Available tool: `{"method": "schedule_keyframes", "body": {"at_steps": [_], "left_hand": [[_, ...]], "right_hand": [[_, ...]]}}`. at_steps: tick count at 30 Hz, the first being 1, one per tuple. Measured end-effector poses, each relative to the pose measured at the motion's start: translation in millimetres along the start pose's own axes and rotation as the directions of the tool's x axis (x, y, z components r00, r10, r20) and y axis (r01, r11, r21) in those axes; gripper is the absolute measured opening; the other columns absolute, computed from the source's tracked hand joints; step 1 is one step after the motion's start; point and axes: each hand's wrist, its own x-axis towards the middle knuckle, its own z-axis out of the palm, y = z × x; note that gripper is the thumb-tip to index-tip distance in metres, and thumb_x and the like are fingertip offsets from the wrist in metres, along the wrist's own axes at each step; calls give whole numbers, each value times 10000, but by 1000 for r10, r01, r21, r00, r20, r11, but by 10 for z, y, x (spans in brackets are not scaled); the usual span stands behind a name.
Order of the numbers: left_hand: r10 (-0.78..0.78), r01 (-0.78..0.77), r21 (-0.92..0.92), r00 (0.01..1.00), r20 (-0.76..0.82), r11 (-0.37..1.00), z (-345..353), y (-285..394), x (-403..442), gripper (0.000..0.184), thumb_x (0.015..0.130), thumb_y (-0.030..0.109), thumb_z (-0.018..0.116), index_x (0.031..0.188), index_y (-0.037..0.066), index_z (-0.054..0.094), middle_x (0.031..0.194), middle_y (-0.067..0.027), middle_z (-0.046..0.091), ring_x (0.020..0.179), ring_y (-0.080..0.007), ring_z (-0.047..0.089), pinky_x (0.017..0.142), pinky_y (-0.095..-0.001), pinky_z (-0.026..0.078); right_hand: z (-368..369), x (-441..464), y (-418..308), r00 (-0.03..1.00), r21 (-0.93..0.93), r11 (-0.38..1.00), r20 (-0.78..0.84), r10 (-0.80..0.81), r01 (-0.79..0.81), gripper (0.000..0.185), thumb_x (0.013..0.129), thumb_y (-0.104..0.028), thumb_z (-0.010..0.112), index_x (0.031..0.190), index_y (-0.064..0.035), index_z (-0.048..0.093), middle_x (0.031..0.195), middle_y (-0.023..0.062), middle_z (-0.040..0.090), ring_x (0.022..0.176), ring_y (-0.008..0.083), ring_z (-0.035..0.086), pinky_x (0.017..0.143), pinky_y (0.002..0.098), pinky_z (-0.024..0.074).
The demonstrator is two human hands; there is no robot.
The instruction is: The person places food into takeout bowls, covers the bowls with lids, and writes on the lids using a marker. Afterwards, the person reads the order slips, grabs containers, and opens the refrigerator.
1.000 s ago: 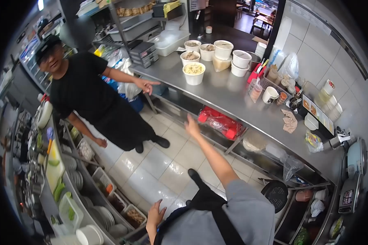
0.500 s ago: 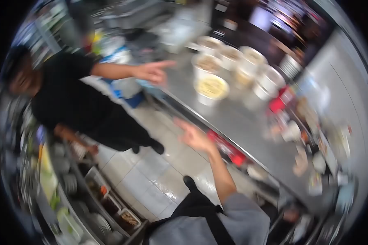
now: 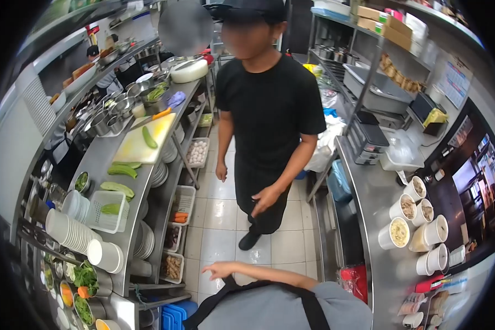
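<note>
My right hand (image 3: 220, 269) reaches across in front of my grey shirt, low over the tiled aisle. Its fingers are apart and nothing is in them. My left hand is out of view. Facing me in the aisle stands a co-worker in a black shirt (image 3: 269, 104) and cap. One of the co-worker's hands (image 3: 267, 199) is held forward at hip height, and the other hangs at the side. The counter on the left carries a cutting board (image 3: 127, 148) with a green gourd (image 3: 149, 137) and a knife on it. More gourds and a white basket (image 3: 98, 217) lie nearer.
Stacked white bowls (image 3: 71, 230) line the left counter. Below it are crates with eggs (image 3: 198, 151), carrots and ginger-like roots. Several filled white tubs (image 3: 394, 234) stand on the right steel counter (image 3: 377, 198). A blue crate (image 3: 176, 314) sits low beside me.
My view has swung left and up, from the tub counter to the aisle. My pointing right hand has drawn in towards my body. The co-worker's outstretched arm has come down.
</note>
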Motion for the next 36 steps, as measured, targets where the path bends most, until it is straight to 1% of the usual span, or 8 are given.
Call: {"method": "schedule_keyframes", "body": {"at_steps": [6, 11, 17, 24, 28, 30, 31, 36], "left_hand": [[-79, 65, -204, 995, -61, 977, -348, -380, 677, 228, 619, 118, 660, 705, 58, 458, 638, -98, 493, 559, -228, 482, 521, -378, 412], [-102, 54, -342, 987, -126, 938, -649, -237, 1488, 226, 598, 89, 666, 647, 61, 447, 585, -84, 480, 512, -210, 467, 485, -370, 404], [-186, 138, -418, 979, -78, 898, -483, 433, 2255, 238, 572, 55, 672, 577, 64, 434, 521, -68, 463, 456, -189, 449, 443, -360, 394], [-202, 101, -481, 965, -164, 871, -164, 535, 2749, 269, 542, 14, 679, 495, 68, 419, 447, -49, 444, 391, -164, 428, 393, -348, 383], [-220, 162, -666, 976, -2, 728, -791, 1651, 2908, 215, 589, -9, 643, 540, 69, 449, 443, -48, 439, 375, -184, 462, 364, -343, 376], [-120, 49, -409, 981, -151, 911, -676, 1821, 3203, 177, 588, 2, 642, 553, 63, 479, 446, -60, 458, 408, -197, 493, 393, -346, 398], [-61, 5, -267, 977, -205, 964, -571, 1913, 3358, 158, 588, 8, 641, 559, 60, 495, 448, -67, 467, 424, -203, 509, 407, -348, 409], [396, -382, 132, 913, -97, 915, -603, 3070, 4003, 144, 594, 135, 683, 607, 55, 564, 522, -62, 531, 493, -197, 548, 474, -333, 431]], "right_hand": [[-316, -434, 1763, 627, 22, 644, -205, 752, -765, 340, 732, -367, 587, 759, -30, 623, 628, 135, 580, 581, 217, 566, 567, 383, 458], [-337, -1957, -524, 468, 837, 524, -403, 786, -158, 370, 851, -302, 516, 544, -119, 420, 484, -11, 363, 435, 96, 360, 376, 249, 271], [-12, -2259, -1316, 242, -115, 838, -970, 20, -534, 200, 757, -140, 571, 584, -78, 492, 523, 5, 481, 504, 131, 434, 454, 317, 346], [-519, -2008, -1240, -187, 719, 355, -305, 934, 598, 326, 775, -58, 542, 522, -107, 342, 460, -7, 310, 370, 98, 297, 360, 254, 240], [376, -3010, 306, -348, 920, 391, -375, 859, -27, 154, 754, -25, 532, 603, -57, 529, 546, 58, 492, 488, 172, 516, 453, 319, 409], [1134, -3565, 1766, 55, 317, 344, -661, 749, -884, 96, 760, -89, 531, 695, -73, 600, 692, 93, 575, 652, 214, 574, 555, 387, 447], [1441, -3815, 2408, 251, -124, 241, -741, 623, -963, 114, 764, -120, 531, 741, -81, 636, 765, 111, 616, 735, 235, 603, 605, 422, 466], [-607, -3467, 2650, -221, 653, -105, -99, 970, -751, 507, 717, -412, 554, 1046, -28, 592, 1108, 205, 546, 1070, 300, 512, 887, 372, 423]]}}
